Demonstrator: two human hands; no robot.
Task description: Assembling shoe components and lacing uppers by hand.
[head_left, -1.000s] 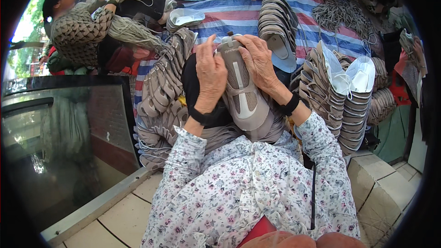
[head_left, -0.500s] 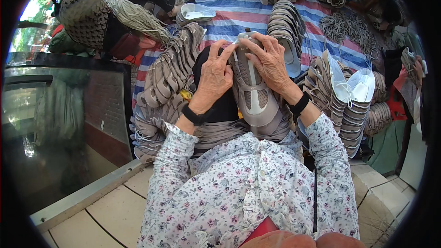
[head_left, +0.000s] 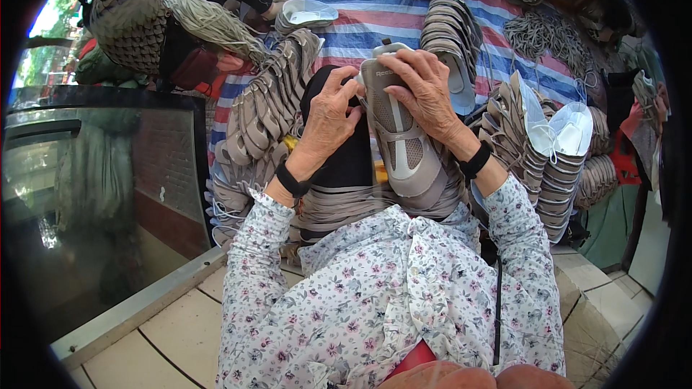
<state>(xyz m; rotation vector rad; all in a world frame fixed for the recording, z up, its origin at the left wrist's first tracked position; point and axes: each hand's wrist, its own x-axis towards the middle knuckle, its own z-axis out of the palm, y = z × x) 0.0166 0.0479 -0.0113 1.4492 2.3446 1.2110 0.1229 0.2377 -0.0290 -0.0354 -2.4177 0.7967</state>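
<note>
A grey-brown shoe upper (head_left: pixel 407 148) with mesh panels and a pale centre strip lies toe toward me over my lap. My right hand (head_left: pixel 424 94) grips its collar end from the right, thumb on the tongue and fingers over the far edge. Beside the upper's left edge, my left hand (head_left: pixel 328 122) has its fingers pinched together, and whatever is between them is too small or hidden to make out. A bundle of grey-brown shoelaces (head_left: pixel 337 210) lies across my lap below the upper.
Stacked shoe uppers (head_left: pixel 259 104) stand on the left, with more stacks (head_left: pixel 450 39) at the far right. Laced uppers with white insides (head_left: pixel 569 133) sit to my right. Loose laces (head_left: pixel 551 43) lie on the striped sheet (head_left: pixel 360 25). A glass door (head_left: pixel 108 173) borders the left.
My left hand has drawn slightly down and left, away from my right fingertips at the upper's far end. More of the collar end shows; my right hand keeps its grip.
</note>
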